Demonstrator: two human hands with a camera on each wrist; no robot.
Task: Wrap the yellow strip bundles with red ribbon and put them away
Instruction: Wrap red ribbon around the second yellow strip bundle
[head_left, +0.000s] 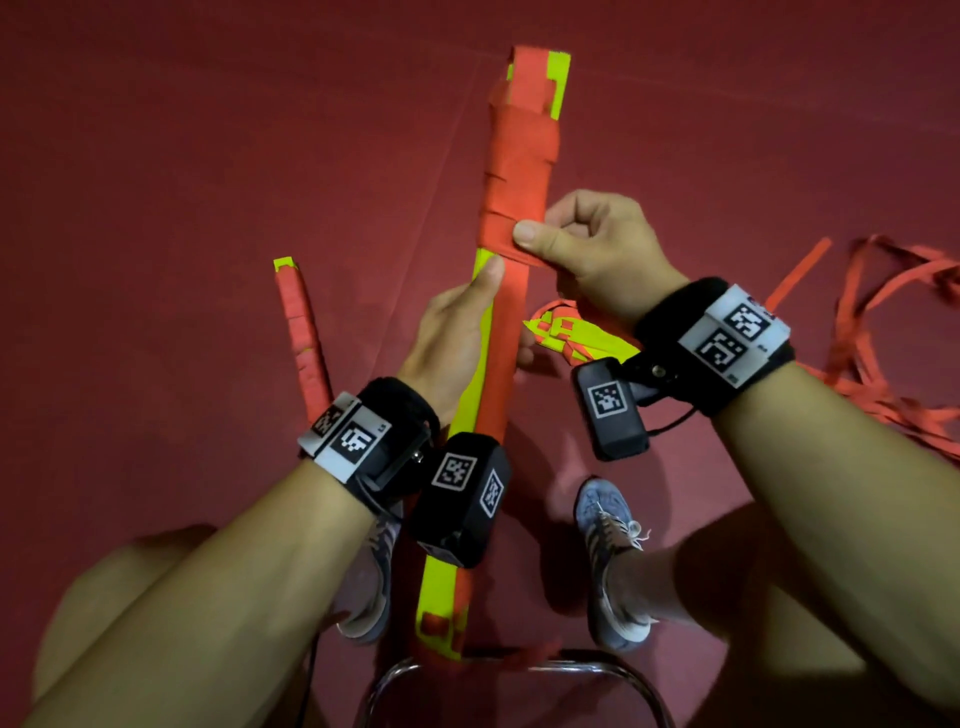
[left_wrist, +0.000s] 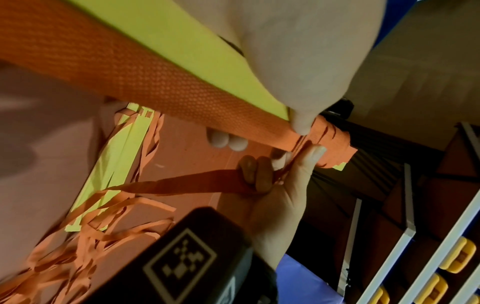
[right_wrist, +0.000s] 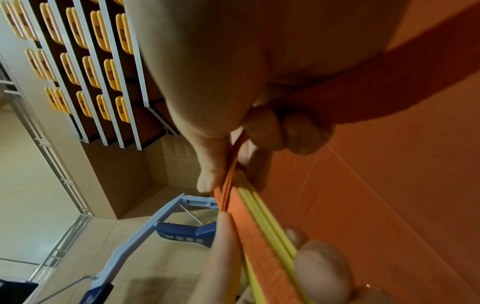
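A long yellow strip bundle stands tilted off the red floor, and red ribbon is wound round its upper part. One length of ribbon runs down its front. My left hand grips the bundle at the middle, thumb pressed on the front just below the wrapping. My right hand pinches the ribbon against the bundle's right edge at the lowest turn. In the left wrist view a ribbon strand trails from the right hand toward the floor. In the right wrist view the bundle shows its yellow edges.
A wrapped bundle lies on the floor to the left. Loose yellow strips lie under my right wrist, and tangled red ribbon spreads at the right. A metal chair frame and my shoes are at the bottom.
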